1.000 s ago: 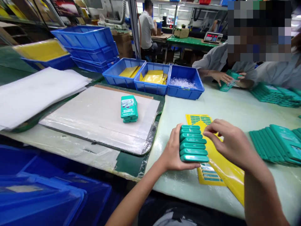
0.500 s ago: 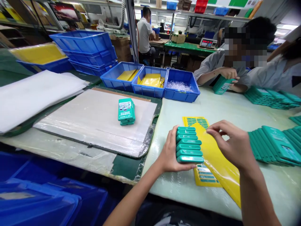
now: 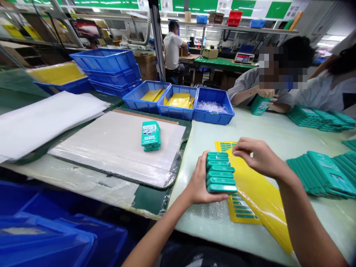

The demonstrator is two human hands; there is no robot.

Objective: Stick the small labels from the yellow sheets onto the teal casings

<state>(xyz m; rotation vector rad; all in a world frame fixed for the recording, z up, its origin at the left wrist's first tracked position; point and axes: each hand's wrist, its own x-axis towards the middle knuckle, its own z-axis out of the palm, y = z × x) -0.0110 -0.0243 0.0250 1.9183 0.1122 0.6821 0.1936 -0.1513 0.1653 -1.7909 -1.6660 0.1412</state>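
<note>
My left hand (image 3: 198,185) grips a stack of several teal plastic cases (image 3: 221,180), fingers behind and thumb underneath, their narrow edges turned up toward me. My right hand (image 3: 257,157) is closed in a pinch just right of the stack, above a glossy yellow sheet (image 3: 261,200). Whatever sits between its fingertips is too small to make out. Partly under that sheet lies a yellow label sheet (image 3: 244,213) with rows of teal strips. On the grey-white board (image 3: 111,141) to the left stands a short pile of teal cases (image 3: 150,136) with printed fronts.
Rows of teal cases (image 3: 330,174) lean at the right. Blue bins with yellow packets (image 3: 178,101) and clear small pieces (image 3: 213,106) line the back. White sheets (image 3: 47,122) lie left, by stacked blue crates (image 3: 105,66). Across the table, a co-worker (image 3: 247,94) holds teal cases.
My right hand has shifted left, closer to the stack, still pinched. The yellow sheet now curves more. My left hand keeps its hold; the whole view has tilted up slightly.
</note>
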